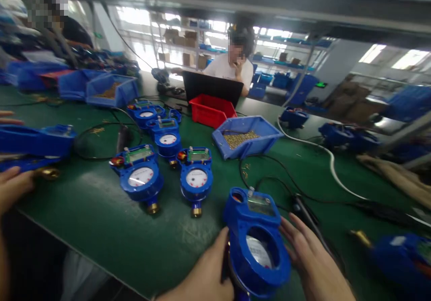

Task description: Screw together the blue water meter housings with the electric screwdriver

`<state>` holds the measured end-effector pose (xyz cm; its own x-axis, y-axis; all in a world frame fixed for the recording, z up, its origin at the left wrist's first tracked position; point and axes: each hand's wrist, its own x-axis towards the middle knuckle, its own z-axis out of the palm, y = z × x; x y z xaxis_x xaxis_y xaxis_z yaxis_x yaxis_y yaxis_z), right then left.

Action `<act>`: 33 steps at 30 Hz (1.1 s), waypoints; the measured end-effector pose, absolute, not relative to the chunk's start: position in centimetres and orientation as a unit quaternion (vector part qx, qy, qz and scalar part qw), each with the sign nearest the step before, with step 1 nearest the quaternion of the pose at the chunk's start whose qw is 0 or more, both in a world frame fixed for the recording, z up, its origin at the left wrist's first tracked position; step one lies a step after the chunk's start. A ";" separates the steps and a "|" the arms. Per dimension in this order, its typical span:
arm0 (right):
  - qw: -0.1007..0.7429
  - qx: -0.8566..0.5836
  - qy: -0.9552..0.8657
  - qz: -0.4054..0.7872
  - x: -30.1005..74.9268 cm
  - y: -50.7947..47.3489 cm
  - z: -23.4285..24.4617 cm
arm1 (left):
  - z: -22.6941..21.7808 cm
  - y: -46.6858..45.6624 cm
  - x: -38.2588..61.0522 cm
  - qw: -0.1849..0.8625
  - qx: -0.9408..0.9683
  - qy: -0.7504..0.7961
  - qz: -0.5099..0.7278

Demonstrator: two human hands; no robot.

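A blue water meter (259,247) with a round dial and a small display window is tilted up at the front of the table. My left hand (205,269) grips its left side, thumb along the housing. My right hand (313,256) lies against its right side, fingers fairly straight and partly hidden behind the casing. Just beyond stand more water meters: one with a white dial (196,180), another to its left (140,177), and several behind them. A black pen-shaped tool (305,213) with a cable lies beside my right hand.
A blue bin of small brass-coloured screws (247,135) and a red bin (213,110) stand behind the meters. At far left, another person's hand (15,186) holds a blue meter. Cables cross the green table at right. Opposite, a person sits behind a dark screen (212,88).
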<state>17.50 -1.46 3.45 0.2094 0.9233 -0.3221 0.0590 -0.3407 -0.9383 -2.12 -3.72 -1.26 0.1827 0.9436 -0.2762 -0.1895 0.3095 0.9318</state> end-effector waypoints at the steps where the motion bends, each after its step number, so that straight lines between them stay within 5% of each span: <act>1: 0.431 -0.646 -0.377 0.504 16.9 -1.1 3.8 | -1.4 -3.6 -2.1 0.671 0.374 0.476 0.429; 6: 0.410 -0.615 -0.412 0.533 14.6 0.2 4.1 | -1.1 -1.2 -2.4 0.739 0.170 0.466 0.456; 13: 0.470 -0.587 -0.352 0.558 14.2 -0.9 3.2 | -1.4 1.4 -1.6 0.827 0.200 0.325 0.412; 33: 0.548 -0.530 -0.256 0.594 16.3 -2.6 1.0 | 2.0 -1.5 0.8 0.746 0.349 0.394 0.409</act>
<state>16.34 -2.58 1.02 0.1629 0.9230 -0.3485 -0.3793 -0.2675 -0.8858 0.75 -1.47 1.95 0.3564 0.8843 -0.3016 -0.3346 0.4222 0.8425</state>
